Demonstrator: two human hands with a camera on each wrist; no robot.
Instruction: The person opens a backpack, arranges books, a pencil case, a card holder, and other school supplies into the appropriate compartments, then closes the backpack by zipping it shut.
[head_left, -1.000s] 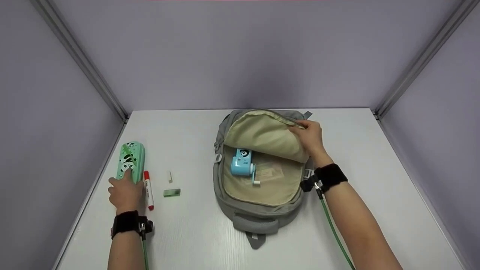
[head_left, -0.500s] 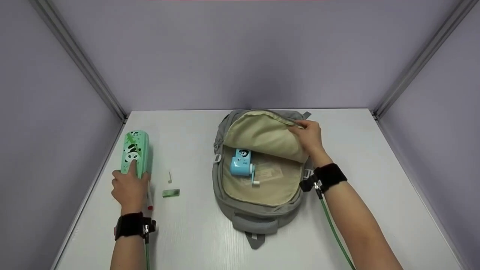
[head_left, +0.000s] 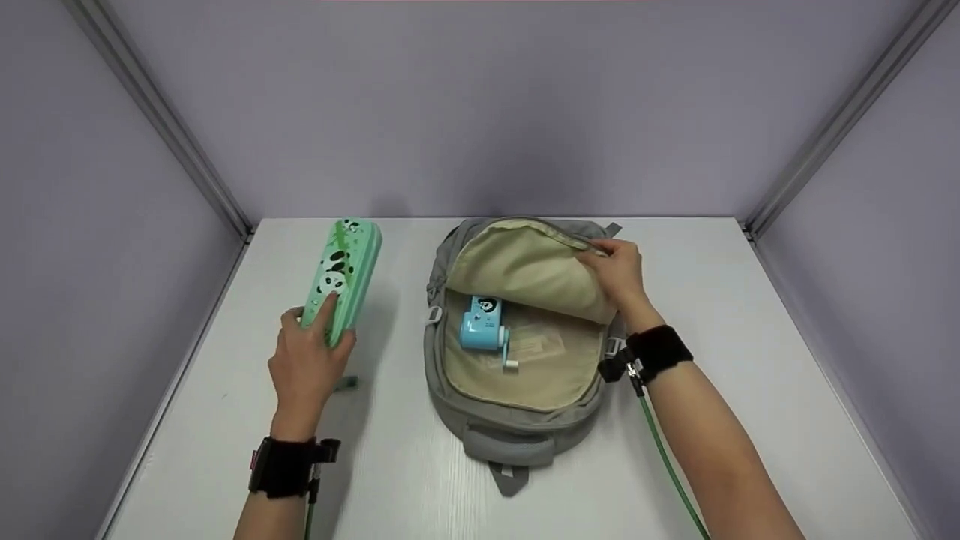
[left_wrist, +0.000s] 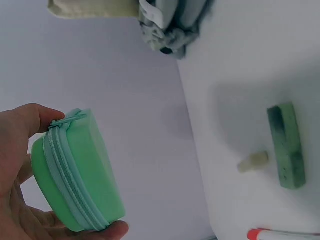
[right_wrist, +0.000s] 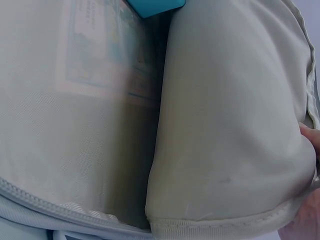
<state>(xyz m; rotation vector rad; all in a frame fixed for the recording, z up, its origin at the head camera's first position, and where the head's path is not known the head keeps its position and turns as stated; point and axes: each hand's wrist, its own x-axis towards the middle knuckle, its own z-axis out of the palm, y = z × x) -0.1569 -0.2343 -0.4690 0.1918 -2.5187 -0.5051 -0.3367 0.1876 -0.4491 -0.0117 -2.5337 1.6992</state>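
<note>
My left hand (head_left: 309, 367) grips the near end of a mint-green pencil case (head_left: 351, 259) printed with pandas, held up over the table. In the left wrist view the zipper of the pencil case (left_wrist: 80, 175) faces the camera, with thumb and fingers wrapped about its end. On the right, my right hand (head_left: 619, 274) pinches the edge of the opened flap (head_left: 532, 262) of a grey backpack (head_left: 510, 442) and holds it folded back. Inside the backpack lies a light blue pencil sharpener (head_left: 482, 324) with a crank and a panda picture.
A green block-shaped chalkboard-like eraser piece (left_wrist: 287, 145), a small pale stub (left_wrist: 253, 161) and a red-capped marker (left_wrist: 280, 235) lie on the white table below the left hand. Grey-lilac panels (head_left: 480, 112) wall the table at the back and sides.
My left hand has lifted the pencil case off the table and carried it right and away from me, tilting it. The right hand keeps its hold on the flap.
</note>
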